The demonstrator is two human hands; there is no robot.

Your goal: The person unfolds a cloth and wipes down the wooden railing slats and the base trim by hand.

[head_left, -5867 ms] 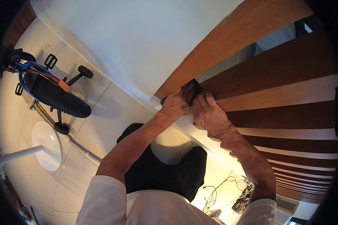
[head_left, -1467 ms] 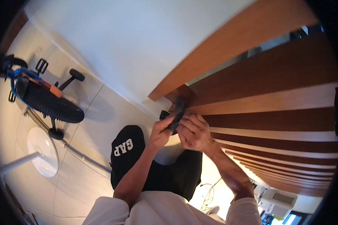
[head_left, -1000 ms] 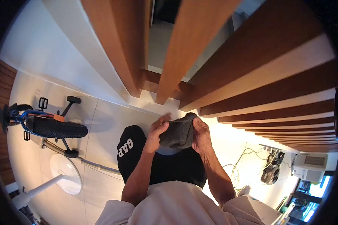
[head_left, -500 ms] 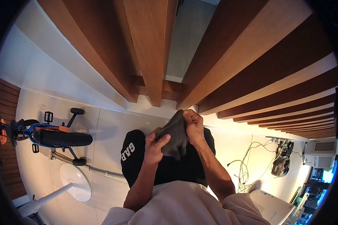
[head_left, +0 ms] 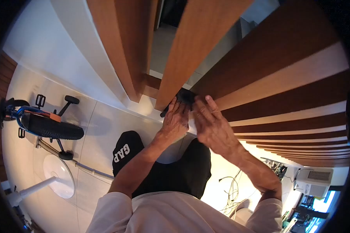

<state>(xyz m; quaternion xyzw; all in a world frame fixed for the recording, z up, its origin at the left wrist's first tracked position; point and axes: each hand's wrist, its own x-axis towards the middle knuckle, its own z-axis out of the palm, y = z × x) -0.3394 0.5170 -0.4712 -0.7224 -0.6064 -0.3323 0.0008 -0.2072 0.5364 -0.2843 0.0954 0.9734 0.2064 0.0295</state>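
The dark cloth (head_left: 186, 96) lies bunched at the foot of the wooden slats, in the narrow space between a lighter-faced slat (head_left: 202, 42) and the broad dark slat (head_left: 260, 58) beside it; a bit of its edge shows past the left fingers. The left hand (head_left: 177, 120) lies over it, fingers nearly straight and close together; its thumb is hidden, so I cannot tell whether its grip closes on the cloth. The right hand (head_left: 214, 124) is open, thumb raised and apart, its fingertips at the cloth's near side. The step in hand looks like pressing or wiping low down by the slats. Working there calls for flat fingers, light pressure and knuckles kept off the wood edges. Farther out, a bike (head_left: 52, 128) and loose cables (head_left: 233, 186) are on the floor (head_left: 109, 126).
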